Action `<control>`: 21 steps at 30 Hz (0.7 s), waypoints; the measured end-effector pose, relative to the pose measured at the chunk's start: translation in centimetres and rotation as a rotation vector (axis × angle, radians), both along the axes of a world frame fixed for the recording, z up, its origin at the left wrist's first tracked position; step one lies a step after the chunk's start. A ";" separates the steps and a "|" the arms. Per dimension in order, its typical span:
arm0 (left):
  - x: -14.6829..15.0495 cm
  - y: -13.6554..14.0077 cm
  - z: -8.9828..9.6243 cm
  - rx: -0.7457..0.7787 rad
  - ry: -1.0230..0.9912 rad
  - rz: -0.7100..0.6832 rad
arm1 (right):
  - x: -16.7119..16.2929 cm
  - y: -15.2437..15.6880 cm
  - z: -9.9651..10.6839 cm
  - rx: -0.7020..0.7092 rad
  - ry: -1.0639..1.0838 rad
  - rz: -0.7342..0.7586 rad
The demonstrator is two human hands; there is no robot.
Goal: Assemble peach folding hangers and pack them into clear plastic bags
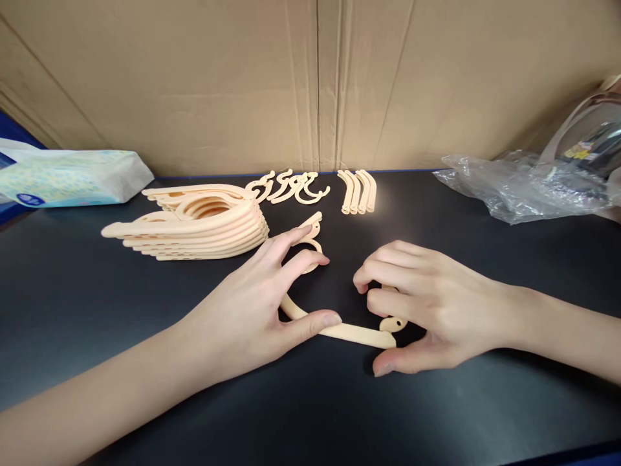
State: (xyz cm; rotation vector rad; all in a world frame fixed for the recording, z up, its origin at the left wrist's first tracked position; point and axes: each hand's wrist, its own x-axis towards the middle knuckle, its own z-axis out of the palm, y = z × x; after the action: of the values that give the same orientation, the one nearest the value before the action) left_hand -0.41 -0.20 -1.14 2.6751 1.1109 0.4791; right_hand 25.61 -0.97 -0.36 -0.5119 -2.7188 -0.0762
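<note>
Under my left hand [272,298] lies a cream plastic clothes hanger [356,334]. The thumb presses on its near arm, while the fingers reach over its far side, where a curved part and a small hole show. The palm hides the middle of the hanger. My right hand [417,298] hovers at the hanger's right end, its fingers bent and its thumb well apart from them. Beneath those fingers a small cream piece with a hole [394,324] shows in part; its full shape is hidden.
A stack of cream hanger bodies [213,236] stands left of centre. Behind lie several cream hooks [291,186] and several short curved arm pieces [358,191]. A tissue pack [77,178] sits at left, clear plastic bags [514,188] at right. Cardboard [194,84] walls the back.
</note>
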 end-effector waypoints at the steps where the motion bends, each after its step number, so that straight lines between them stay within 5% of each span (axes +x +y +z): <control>1: 0.0 0.1 0.0 0.013 0.006 0.000 | 0.0 -0.1 0.0 -0.004 -0.004 0.000; 6: -0.1 0.1 -0.2 0.050 0.018 -0.007 | 0.0 -0.1 0.3 0.036 -0.012 -0.026; 13: -0.1 0.1 -0.3 0.062 0.017 -0.014 | 0.5 0.3 0.6 0.343 -0.129 -0.313; 21: 0.0 0.1 -0.3 0.085 0.020 -0.026 | -0.3 -0.7 0.4 0.059 -0.069 -0.050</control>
State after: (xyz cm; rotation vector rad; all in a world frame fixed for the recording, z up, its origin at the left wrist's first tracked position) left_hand -0.36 -0.13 -1.40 2.7698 1.0828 0.5065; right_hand 25.33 -1.66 0.02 -0.5707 -2.7616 -0.1903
